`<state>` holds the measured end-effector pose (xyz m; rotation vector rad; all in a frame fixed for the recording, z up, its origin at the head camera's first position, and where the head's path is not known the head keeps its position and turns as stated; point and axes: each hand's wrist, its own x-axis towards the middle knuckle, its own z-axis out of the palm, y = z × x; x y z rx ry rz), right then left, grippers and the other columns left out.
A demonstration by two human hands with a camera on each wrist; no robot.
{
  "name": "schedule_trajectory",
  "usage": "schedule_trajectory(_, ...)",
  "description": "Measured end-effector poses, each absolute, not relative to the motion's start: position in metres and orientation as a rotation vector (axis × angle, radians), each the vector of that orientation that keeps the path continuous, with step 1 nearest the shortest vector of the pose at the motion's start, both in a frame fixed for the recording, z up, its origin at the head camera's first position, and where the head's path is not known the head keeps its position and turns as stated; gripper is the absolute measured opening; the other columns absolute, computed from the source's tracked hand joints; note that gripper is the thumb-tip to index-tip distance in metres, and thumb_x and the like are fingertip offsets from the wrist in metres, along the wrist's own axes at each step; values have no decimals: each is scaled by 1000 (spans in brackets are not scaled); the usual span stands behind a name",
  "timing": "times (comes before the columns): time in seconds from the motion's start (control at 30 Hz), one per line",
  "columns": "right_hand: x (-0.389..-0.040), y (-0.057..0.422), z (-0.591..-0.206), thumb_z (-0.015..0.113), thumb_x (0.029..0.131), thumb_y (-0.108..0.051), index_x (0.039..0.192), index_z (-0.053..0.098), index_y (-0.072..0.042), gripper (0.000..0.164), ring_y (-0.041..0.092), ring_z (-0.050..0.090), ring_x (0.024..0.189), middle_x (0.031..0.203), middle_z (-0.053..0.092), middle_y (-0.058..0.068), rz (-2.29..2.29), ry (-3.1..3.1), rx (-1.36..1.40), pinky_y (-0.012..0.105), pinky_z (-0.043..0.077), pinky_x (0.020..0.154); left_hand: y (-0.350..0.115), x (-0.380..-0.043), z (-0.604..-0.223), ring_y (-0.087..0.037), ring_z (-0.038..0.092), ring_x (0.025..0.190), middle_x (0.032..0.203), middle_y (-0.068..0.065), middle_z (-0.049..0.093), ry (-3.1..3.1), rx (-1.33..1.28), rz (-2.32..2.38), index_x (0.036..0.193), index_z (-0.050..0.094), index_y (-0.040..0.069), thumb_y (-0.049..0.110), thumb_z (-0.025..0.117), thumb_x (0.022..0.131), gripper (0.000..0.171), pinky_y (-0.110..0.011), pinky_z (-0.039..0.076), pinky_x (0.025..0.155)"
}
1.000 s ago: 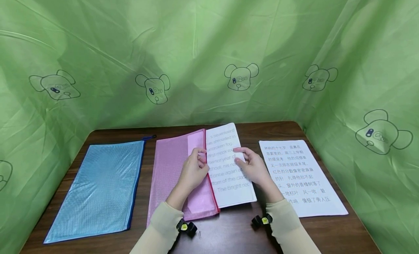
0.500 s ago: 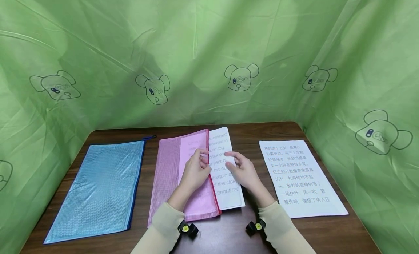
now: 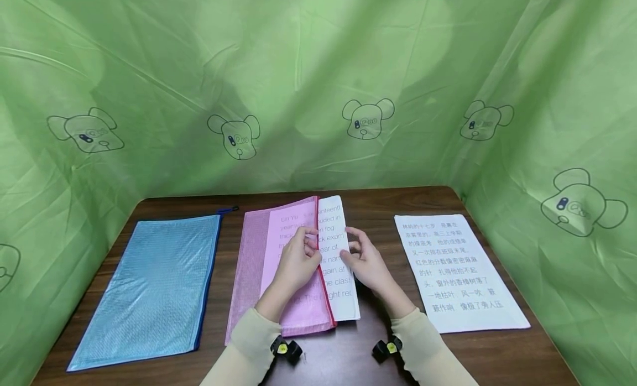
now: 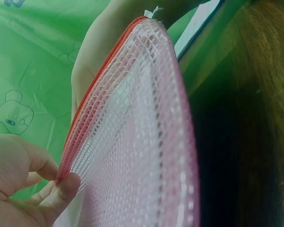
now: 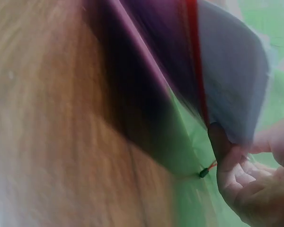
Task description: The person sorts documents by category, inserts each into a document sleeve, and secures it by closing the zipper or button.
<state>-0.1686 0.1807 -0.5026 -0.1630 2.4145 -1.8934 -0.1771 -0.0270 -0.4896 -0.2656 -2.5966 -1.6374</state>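
Note:
A pink mesh zipper pouch (image 3: 251, 264) with a red zipper edge lies tilted at the middle of the table. My left hand (image 3: 297, 259) pinches its zipper edge between thumb and fingers, as the left wrist view also shows at the red zipper (image 4: 92, 90). Printed paper (image 3: 338, 253) with English text is partly inside the pouch; its right strip sticks out past the zipper. At the paper's right edge, my right hand (image 3: 368, 261) pinches it between thumb and fingers. In the right wrist view the paper (image 5: 234, 71) rises from the pouch opening, slightly blurred.
A blue mesh zipper pouch (image 3: 149, 292) lies flat on the left of the brown table (image 3: 378, 353). Printed sheets (image 3: 463, 270) with Chinese text lie on the right. A green curtain (image 3: 298, 87) with bear-head drawings stands behind and at both sides.
My right hand has moved left, and the paper has slid farther into the pink pouch. Its text now shows through the pink mesh. The left hand stays at the zipper edge.

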Motion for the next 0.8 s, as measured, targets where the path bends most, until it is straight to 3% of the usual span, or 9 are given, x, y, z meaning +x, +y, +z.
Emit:
schedule_trajectory(0.13,-170,187,-501,70,102,-4,162,44,-7,66,26,74,80,119,77,19,-1875,2449,-103,36,57,58,-28,-177,-490,-13,64,81,99,-6,67,-2596,-266,-1622,134,63,6,-10,72,87,51,-29,56,76)
schedule_trajectory(0.37,-172,192,-496,75,101,-8,152,58,-11,54,34,67,70,119,77,16,-1852,2448,-37,38,52,49,-29,-177,-490,-13,64,81,99,-6,67,-2593,-273,-1615,134,63,6,-9,72,87,50,-30,56,76)
schedule_trajectory(0.57,-173,192,-496,76,100,-5,141,68,-8,43,28,68,66,112,78,16,-1879,2437,-21,35,50,48,-29,-177,-491,-13,63,80,98,-6,67,-2580,-280,-1626,134,63,6,-9,71,87,50,-28,55,75)
schedule_trajectory(0.8,-173,190,-497,77,98,-4,139,69,-7,42,21,72,67,110,79,16,-1902,2438,-31,35,51,49,-29,-177,-491,-14,63,81,99,-7,67,-2568,-275,-1630,134,63,7,-9,70,86,50,-29,55,75)
